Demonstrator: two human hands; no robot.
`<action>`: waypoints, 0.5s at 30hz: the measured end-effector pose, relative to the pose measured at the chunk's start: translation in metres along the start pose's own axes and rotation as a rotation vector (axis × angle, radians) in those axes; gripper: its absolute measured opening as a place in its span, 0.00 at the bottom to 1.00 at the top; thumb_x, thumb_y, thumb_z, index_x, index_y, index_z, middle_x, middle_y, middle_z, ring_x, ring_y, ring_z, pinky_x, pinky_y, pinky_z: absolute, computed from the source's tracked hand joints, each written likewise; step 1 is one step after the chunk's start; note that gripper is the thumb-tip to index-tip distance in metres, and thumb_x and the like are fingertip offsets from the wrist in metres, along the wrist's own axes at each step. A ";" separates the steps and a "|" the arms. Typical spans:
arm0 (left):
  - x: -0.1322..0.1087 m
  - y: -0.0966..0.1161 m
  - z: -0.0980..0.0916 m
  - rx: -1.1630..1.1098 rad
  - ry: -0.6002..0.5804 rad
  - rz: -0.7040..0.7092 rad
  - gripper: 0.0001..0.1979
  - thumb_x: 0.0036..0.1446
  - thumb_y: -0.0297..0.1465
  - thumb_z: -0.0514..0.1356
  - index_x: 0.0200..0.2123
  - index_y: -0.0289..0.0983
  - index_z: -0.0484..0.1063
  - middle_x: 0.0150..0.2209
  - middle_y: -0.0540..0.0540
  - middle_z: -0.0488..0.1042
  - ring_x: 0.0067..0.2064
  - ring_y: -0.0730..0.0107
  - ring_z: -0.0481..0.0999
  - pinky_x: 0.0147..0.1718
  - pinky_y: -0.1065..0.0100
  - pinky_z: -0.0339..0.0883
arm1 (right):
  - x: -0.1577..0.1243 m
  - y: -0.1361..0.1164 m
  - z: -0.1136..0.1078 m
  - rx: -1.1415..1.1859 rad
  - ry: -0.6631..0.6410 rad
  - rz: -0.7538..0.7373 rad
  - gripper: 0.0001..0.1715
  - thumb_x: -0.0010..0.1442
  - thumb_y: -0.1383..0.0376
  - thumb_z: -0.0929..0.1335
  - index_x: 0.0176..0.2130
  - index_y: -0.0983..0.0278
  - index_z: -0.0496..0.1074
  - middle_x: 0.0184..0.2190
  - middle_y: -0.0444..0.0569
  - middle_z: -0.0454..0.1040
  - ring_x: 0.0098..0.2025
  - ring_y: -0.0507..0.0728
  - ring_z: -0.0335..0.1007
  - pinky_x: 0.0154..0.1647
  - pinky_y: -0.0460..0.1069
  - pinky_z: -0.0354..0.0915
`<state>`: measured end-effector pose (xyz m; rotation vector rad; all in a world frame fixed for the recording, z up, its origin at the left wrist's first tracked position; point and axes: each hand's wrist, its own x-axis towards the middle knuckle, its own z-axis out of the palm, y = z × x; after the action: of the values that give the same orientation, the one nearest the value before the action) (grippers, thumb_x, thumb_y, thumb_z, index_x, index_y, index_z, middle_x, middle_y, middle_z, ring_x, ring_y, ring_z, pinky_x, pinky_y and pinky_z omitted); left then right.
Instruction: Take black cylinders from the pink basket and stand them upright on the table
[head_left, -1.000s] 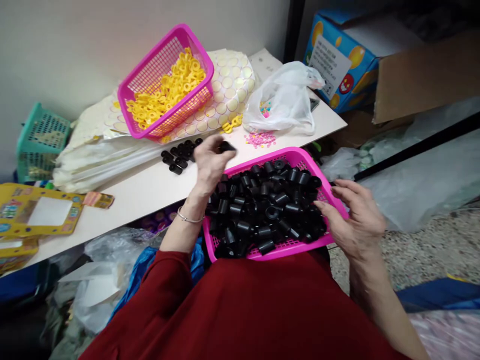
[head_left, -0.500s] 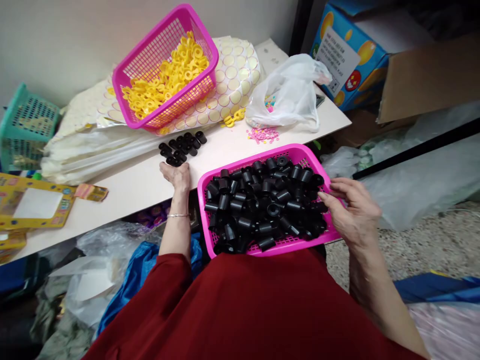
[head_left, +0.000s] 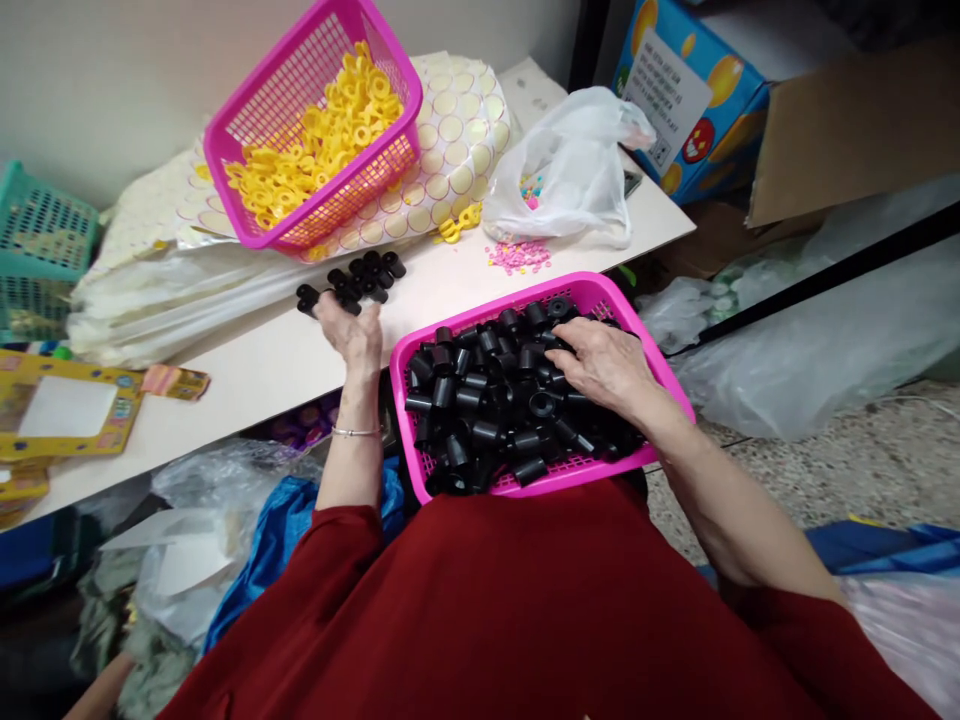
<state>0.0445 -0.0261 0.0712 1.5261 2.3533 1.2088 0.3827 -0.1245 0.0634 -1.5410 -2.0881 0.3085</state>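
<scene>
Black cylinders [head_left: 373, 266] could roll off the counter's [head_left: 262, 360] front edge if my spread left fingers [head_left: 330, 312] nudge them; whether my right fingers [head_left: 579, 335] pinch one, I cannot tell.

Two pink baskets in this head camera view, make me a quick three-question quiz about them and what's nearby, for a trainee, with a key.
1. Which hand is at the black plastic cylinders in the front pink basket? a) left b) right c) both
2. True or false: the back pink basket holds black cylinders.
3. Fill in: small pink pieces lie on the table beside a white plastic ____.

Key: 1 b, the right hand; 2 false, yellow ring-shaped pieces; 3 bag.
</scene>
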 end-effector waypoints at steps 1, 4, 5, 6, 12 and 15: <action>-0.008 0.012 -0.001 -0.016 -0.006 0.019 0.20 0.45 0.26 0.66 0.44 0.34 0.69 0.47 0.41 0.69 0.54 0.54 0.70 0.58 0.56 0.63 | 0.002 -0.001 0.000 0.004 -0.004 0.003 0.05 0.61 0.61 0.70 0.32 0.58 0.73 0.32 0.46 0.76 0.33 0.57 0.71 0.30 0.51 0.63; -0.031 0.043 -0.002 -0.127 -0.153 0.109 0.12 0.45 0.27 0.66 0.36 0.35 0.73 0.39 0.46 0.71 0.41 0.64 0.73 0.47 0.63 0.68 | 0.001 -0.003 -0.008 0.151 0.097 0.009 0.04 0.62 0.60 0.71 0.35 0.58 0.75 0.32 0.47 0.75 0.34 0.57 0.71 0.33 0.52 0.65; -0.037 0.049 -0.002 -0.159 -0.194 0.106 0.09 0.46 0.27 0.65 0.34 0.36 0.73 0.36 0.48 0.72 0.37 0.67 0.72 0.43 0.65 0.68 | -0.002 -0.004 -0.012 0.227 0.165 0.020 0.05 0.62 0.59 0.71 0.37 0.58 0.76 0.32 0.47 0.75 0.32 0.56 0.70 0.33 0.53 0.66; -0.042 0.053 -0.002 -0.186 -0.224 0.084 0.07 0.46 0.27 0.64 0.32 0.36 0.74 0.32 0.49 0.71 0.34 0.69 0.70 0.39 0.66 0.67 | -0.006 -0.004 -0.017 0.303 0.246 0.043 0.07 0.61 0.58 0.72 0.39 0.58 0.77 0.31 0.47 0.74 0.30 0.55 0.68 0.32 0.53 0.66; -0.068 0.054 -0.021 -0.425 -0.564 0.088 0.07 0.49 0.34 0.66 0.28 0.36 0.74 0.23 0.53 0.68 0.26 0.74 0.64 0.29 0.69 0.60 | -0.054 0.016 -0.029 0.748 0.594 0.495 0.10 0.54 0.58 0.78 0.38 0.53 0.83 0.23 0.46 0.73 0.19 0.53 0.63 0.19 0.52 0.60; -0.082 0.067 -0.034 -0.503 -0.728 0.327 0.08 0.51 0.36 0.67 0.30 0.37 0.76 0.28 0.50 0.73 0.30 0.72 0.68 0.32 0.68 0.63 | -0.077 0.023 -0.028 0.926 0.596 0.553 0.10 0.51 0.59 0.80 0.36 0.55 0.83 0.21 0.46 0.75 0.16 0.52 0.64 0.16 0.51 0.62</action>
<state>0.1184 -0.0989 0.1114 1.7821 1.2743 0.9526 0.4336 -0.1924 0.0552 -1.3265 -0.8178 0.7658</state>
